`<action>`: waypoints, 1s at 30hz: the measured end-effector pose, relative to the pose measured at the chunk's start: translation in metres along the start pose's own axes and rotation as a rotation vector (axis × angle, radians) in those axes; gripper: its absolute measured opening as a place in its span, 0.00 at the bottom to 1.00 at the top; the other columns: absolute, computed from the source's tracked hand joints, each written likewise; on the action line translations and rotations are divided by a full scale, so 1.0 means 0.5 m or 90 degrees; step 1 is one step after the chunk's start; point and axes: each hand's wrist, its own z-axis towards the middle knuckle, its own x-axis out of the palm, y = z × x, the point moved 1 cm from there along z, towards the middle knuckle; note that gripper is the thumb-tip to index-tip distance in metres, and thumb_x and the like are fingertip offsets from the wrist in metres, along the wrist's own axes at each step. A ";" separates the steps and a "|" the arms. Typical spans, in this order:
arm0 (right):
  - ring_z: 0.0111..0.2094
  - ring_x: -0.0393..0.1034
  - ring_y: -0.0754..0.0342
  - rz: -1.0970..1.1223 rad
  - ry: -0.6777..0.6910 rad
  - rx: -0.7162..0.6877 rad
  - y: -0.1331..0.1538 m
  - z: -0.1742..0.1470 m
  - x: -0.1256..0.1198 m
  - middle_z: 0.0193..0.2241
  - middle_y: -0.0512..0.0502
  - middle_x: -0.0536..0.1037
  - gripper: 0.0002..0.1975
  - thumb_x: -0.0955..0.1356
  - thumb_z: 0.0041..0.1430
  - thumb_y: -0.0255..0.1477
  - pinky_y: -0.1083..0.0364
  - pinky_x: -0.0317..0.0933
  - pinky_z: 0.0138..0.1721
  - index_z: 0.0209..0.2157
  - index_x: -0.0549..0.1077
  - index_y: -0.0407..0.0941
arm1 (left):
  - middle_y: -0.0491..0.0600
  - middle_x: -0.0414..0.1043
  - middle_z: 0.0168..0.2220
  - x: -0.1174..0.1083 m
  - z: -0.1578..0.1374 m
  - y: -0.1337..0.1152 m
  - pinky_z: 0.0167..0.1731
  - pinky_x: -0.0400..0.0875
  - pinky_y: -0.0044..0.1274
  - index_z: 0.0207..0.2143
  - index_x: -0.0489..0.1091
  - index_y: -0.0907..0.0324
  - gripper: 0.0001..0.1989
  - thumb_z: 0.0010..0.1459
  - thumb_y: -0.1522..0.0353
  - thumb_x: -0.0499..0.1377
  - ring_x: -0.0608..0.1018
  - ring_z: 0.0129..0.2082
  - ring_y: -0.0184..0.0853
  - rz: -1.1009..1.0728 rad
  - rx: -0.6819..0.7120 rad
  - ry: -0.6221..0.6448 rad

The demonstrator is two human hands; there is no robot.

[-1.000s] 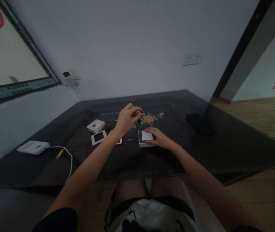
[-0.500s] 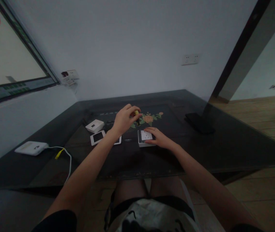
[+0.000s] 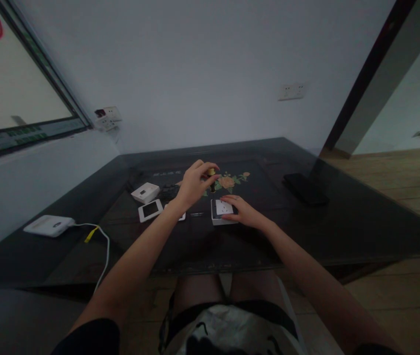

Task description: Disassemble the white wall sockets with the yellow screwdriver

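My left hand [image 3: 197, 181] pinches the yellow top of a screwdriver [image 3: 212, 186] whose lower part is black. It points down just above the far left edge of a white wall socket [image 3: 225, 207]. The thin shaft is too dark to make out, so I cannot tell whether it touches. My right hand [image 3: 245, 212] grips the socket from its right side, the thumb across its face and the fingers over the far edge. The socket lies face up on the dark table [image 3: 254, 251], with a dark strip along the left of its face.
Left of my left hand lie a white frame [image 3: 151, 210], a second white frame [image 3: 182, 217] partly under my forearm, and a white box-like piece [image 3: 145, 192]. Farther left is a white device [image 3: 49, 226] with a cable [image 3: 107, 246]. A black flat object [image 3: 305, 189] lies right.
My left hand has shifted slightly to the right with the screwdriver. My right hand and the socket stay in place.
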 end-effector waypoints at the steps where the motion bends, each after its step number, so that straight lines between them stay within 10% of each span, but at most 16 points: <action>1: 0.59 0.58 0.42 0.002 -0.002 -0.001 0.000 0.000 0.000 0.56 0.33 0.65 0.33 0.70 0.53 0.43 0.41 0.53 0.59 0.57 0.65 0.43 | 0.50 0.71 0.39 0.001 -0.001 -0.001 0.36 0.74 0.23 0.40 0.73 0.59 0.08 0.57 0.68 0.60 0.74 0.37 0.31 0.006 0.001 -0.003; 9: 0.59 0.57 0.42 0.007 0.003 0.007 0.001 0.000 -0.002 0.57 0.33 0.65 0.33 0.71 0.53 0.41 0.40 0.52 0.60 0.57 0.65 0.41 | 0.54 0.72 0.49 -0.018 0.000 -0.004 0.46 0.72 0.28 0.54 0.66 0.58 0.18 0.62 0.73 0.52 0.75 0.47 0.33 -0.146 -0.009 0.130; 16: 0.59 0.57 0.42 0.005 0.002 0.010 0.001 -0.001 -0.002 0.57 0.34 0.65 0.32 0.71 0.53 0.41 0.40 0.52 0.59 0.57 0.65 0.43 | 0.50 0.69 0.38 0.001 -0.012 0.004 0.31 0.73 0.20 0.39 0.74 0.58 0.07 0.57 0.68 0.61 0.74 0.34 0.30 0.044 -0.027 -0.070; 24: 0.59 0.58 0.42 0.003 0.004 0.001 -0.002 0.000 -0.001 0.56 0.34 0.66 0.32 0.71 0.53 0.41 0.40 0.53 0.59 0.57 0.65 0.43 | 0.53 0.72 0.50 -0.035 0.000 0.005 0.48 0.71 0.28 0.55 0.64 0.58 0.19 0.61 0.73 0.53 0.75 0.48 0.34 -0.056 0.012 0.136; 30: 0.59 0.58 0.42 -0.005 0.000 -0.002 0.001 0.001 -0.002 0.56 0.33 0.66 0.32 0.71 0.53 0.41 0.40 0.53 0.59 0.57 0.65 0.42 | 0.50 0.74 0.37 -0.006 -0.005 -0.009 0.40 0.72 0.25 0.40 0.72 0.60 0.09 0.56 0.68 0.62 0.76 0.37 0.33 0.070 0.033 -0.002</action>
